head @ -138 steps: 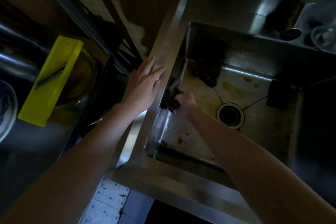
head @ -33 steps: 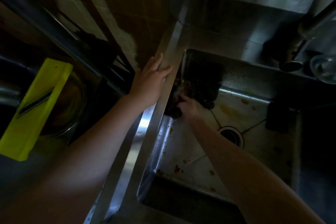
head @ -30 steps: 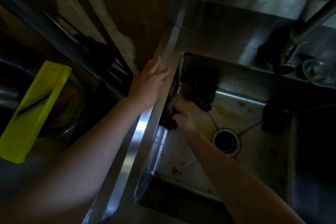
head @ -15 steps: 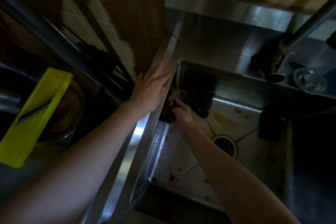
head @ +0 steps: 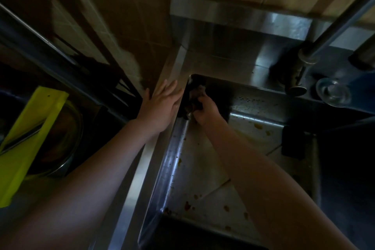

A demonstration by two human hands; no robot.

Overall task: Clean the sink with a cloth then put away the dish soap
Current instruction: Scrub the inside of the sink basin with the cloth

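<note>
Two bare arms show, the left forearm [head: 97,172] and the right forearm [head: 263,168], uncovered from the lower edge of the view to the wrists, each broad near the camera and narrowing toward its hand. The left hand [head: 162,105] and the right hand [head: 205,110] are bare too, with smooth backs, and the left one's fingers [head: 171,89] are slim. The light is dim, so finer marks on nails or knuckles cannot be told.
</note>
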